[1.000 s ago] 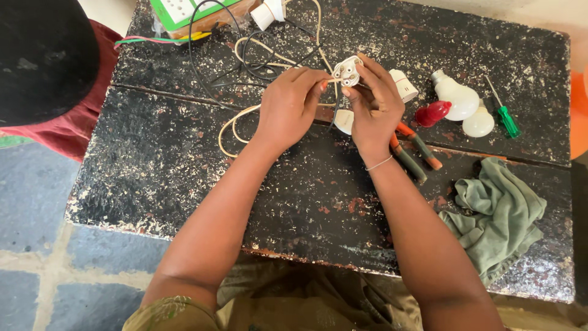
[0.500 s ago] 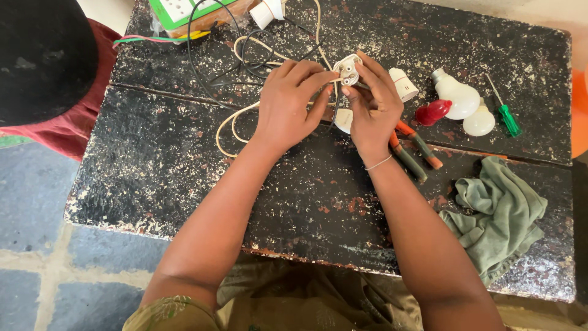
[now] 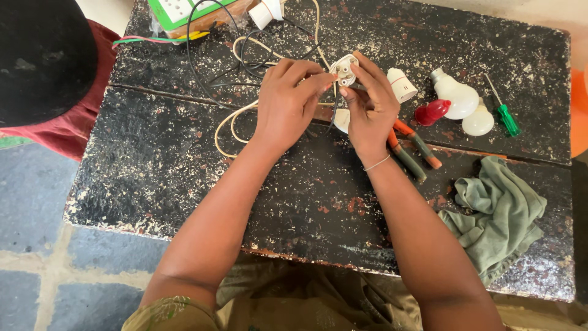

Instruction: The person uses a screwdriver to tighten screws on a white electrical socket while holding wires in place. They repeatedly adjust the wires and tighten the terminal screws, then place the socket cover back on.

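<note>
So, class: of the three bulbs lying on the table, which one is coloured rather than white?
The small red bulb, lying left of the two white bulbs: the large one and the round one.

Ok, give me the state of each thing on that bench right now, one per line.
white lamp holder: opened, held in both hands' fingertips
left hand: pinching at the holder
right hand: gripping the holder
pliers: lying closed
white bulb: loose, unlit
red bulb: loose, unlit
green cloth: crumpled
screwdriver: lying flat
</note>
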